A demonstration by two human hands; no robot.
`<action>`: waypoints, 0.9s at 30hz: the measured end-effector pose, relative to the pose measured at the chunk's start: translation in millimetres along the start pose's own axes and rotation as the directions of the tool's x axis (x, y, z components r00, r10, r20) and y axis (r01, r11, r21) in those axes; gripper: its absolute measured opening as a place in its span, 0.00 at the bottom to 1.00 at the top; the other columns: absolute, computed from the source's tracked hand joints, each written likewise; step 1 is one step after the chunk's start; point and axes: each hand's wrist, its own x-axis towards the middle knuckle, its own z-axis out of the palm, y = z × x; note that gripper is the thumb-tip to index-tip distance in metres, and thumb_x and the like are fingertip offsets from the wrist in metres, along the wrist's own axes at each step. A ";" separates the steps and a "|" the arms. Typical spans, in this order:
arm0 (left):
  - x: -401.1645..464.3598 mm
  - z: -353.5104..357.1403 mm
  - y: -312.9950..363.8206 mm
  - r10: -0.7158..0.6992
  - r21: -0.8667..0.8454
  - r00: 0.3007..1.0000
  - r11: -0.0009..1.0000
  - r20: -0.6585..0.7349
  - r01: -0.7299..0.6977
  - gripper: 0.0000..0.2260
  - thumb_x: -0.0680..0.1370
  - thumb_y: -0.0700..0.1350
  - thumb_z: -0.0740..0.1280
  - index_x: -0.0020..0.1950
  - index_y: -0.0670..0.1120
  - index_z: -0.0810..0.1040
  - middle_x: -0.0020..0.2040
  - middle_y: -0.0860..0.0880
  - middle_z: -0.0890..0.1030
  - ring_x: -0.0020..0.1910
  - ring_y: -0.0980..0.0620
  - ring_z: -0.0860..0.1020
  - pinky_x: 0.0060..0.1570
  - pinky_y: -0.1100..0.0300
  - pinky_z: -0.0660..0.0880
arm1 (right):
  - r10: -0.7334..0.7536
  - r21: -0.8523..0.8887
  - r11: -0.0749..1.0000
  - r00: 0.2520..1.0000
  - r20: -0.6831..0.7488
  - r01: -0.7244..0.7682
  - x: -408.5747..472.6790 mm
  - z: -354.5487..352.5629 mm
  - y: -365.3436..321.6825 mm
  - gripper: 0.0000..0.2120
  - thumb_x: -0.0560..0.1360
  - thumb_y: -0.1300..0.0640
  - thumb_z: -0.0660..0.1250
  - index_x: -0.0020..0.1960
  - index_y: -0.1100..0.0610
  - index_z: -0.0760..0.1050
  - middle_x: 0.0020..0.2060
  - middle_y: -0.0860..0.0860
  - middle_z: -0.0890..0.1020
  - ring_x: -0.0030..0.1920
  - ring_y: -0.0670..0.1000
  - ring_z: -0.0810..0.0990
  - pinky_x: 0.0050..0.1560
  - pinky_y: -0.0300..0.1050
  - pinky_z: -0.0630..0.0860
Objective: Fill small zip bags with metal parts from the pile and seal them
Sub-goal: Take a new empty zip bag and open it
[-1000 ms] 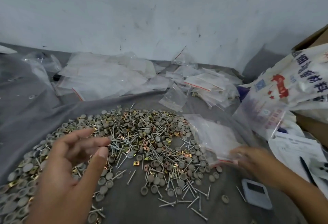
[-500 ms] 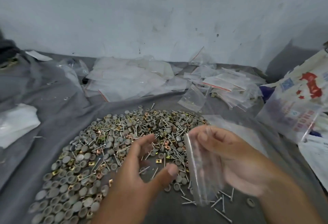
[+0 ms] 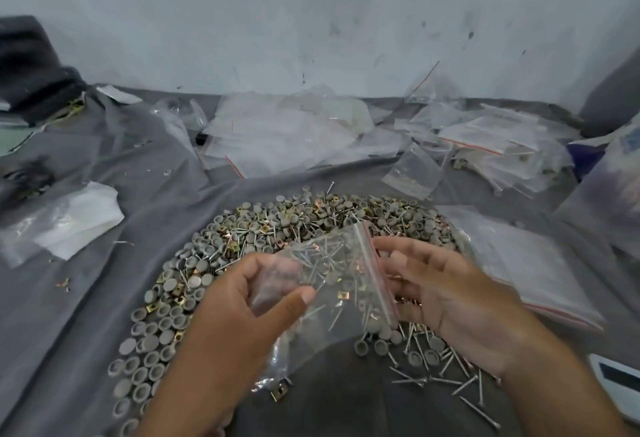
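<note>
Across the grey cloth (image 3: pixel 86 315), a pile of metal parts (image 3: pixel 277 228) is spread; at lower centre a clear zip bag (image 3: pixel 339 284), fetched from the right a second ago, is now pinched by the left hand (image 3: pixel 239 315) and right hand (image 3: pixel 450 301), ready for filling. No legible writing is seen.
</note>
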 end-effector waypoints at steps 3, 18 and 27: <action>-1.1 2.3 1.4 -0.050 0.000 0.999 0.999 0.021 0.050 0.15 0.63 0.56 0.74 0.47 0.54 0.81 0.43 0.49 0.86 0.39 0.52 0.85 0.36 0.65 0.80 | -0.016 -0.122 0.992 1.000 0.022 0.019 -2.2 4.9 4.5 0.17 0.74 0.55 0.72 0.62 0.53 0.80 0.55 0.55 0.86 0.52 0.52 0.86 0.43 0.44 0.82; -2.7 41.8 -7.2 0.230 0.353 0.943 0.926 -0.239 -0.136 0.17 0.70 0.69 0.66 0.40 0.55 0.76 0.33 0.58 0.80 0.34 0.57 0.78 0.31 0.66 0.70 | -0.377 -0.339 0.889 0.912 -0.163 0.307 4.9 50.8 33.0 0.16 0.67 0.51 0.81 0.47 0.45 0.76 0.40 0.47 0.87 0.41 0.45 0.86 0.39 0.34 0.78; -4.2 40.4 -6.7 0.173 0.363 0.965 0.927 -0.198 -0.092 0.05 0.73 0.54 0.72 0.39 0.55 0.79 0.34 0.58 0.82 0.34 0.58 0.80 0.37 0.52 0.78 | -0.457 -0.491 0.795 0.884 -0.098 0.357 1.9 51.3 34.8 0.16 0.66 0.49 0.81 0.48 0.43 0.75 0.36 0.46 0.86 0.38 0.43 0.84 0.38 0.32 0.76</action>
